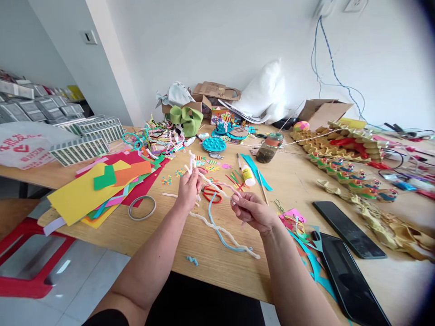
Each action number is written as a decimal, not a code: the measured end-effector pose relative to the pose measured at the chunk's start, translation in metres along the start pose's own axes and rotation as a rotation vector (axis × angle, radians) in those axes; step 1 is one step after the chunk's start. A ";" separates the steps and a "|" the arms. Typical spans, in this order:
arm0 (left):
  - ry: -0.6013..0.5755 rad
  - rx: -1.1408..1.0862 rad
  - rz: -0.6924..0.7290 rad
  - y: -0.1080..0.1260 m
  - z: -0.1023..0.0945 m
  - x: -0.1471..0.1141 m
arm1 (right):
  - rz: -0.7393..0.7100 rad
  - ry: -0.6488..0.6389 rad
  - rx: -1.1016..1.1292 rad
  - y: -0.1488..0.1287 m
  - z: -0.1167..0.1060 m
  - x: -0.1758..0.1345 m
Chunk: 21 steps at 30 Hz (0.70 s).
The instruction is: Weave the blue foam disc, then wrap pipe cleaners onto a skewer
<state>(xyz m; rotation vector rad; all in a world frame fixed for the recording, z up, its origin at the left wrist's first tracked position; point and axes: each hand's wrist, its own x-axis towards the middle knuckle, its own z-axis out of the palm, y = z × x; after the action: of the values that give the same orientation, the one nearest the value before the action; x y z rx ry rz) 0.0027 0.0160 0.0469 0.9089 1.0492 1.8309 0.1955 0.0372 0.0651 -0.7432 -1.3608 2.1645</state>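
Note:
My left hand (pixel 190 188) is closed around a bundle of white and pale pink pipe cleaners (pixel 192 159), whose short ends stick up above the fingers. From it a white strand and a pink strand run across to my right hand (pixel 253 210), which pinches their far ends between thumb and fingers. Behind the strands lie red-handled scissors (pixel 219 195), partly covered. Below the hands, a loose white pipe cleaner (pixel 217 230) crosses a light blue pipe cleaner (pixel 211 213) on the table. A small blue curl (pixel 192 261) lies near the front edge.
Coloured paper sheets (pixel 68 199) and a tape roll (pixel 142 208) lie at left. A glue bottle (pixel 248 174) and a jar of murky liquid (pixel 269 148) stand beyond my right hand. Two phones (pixel 348 228), paper scraps and egg cartons (pixel 340 142) occupy the right side.

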 end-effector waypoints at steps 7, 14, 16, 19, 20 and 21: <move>0.020 0.012 0.036 0.000 0.002 -0.002 | -0.041 0.020 -0.082 0.006 0.000 0.002; 0.175 -0.056 0.038 0.004 0.004 -0.003 | -0.168 0.120 -0.557 0.007 0.011 0.003; 0.147 -0.121 -0.016 0.005 0.004 -0.002 | -0.199 0.111 -0.610 0.007 0.012 0.004; 0.034 -0.192 -0.117 0.004 0.003 0.000 | -0.205 0.141 -0.610 0.006 0.011 0.004; 0.008 -0.209 -0.138 0.004 0.002 0.000 | -0.194 0.139 -0.596 0.006 0.010 0.003; -0.005 -0.226 -0.147 0.005 0.002 0.001 | -0.179 0.125 -0.578 0.006 0.009 0.003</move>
<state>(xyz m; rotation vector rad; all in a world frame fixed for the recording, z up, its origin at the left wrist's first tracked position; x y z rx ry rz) 0.0024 0.0157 0.0518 0.6839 0.8609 1.7802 0.1870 0.0313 0.0623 -0.9013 -1.9257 1.5622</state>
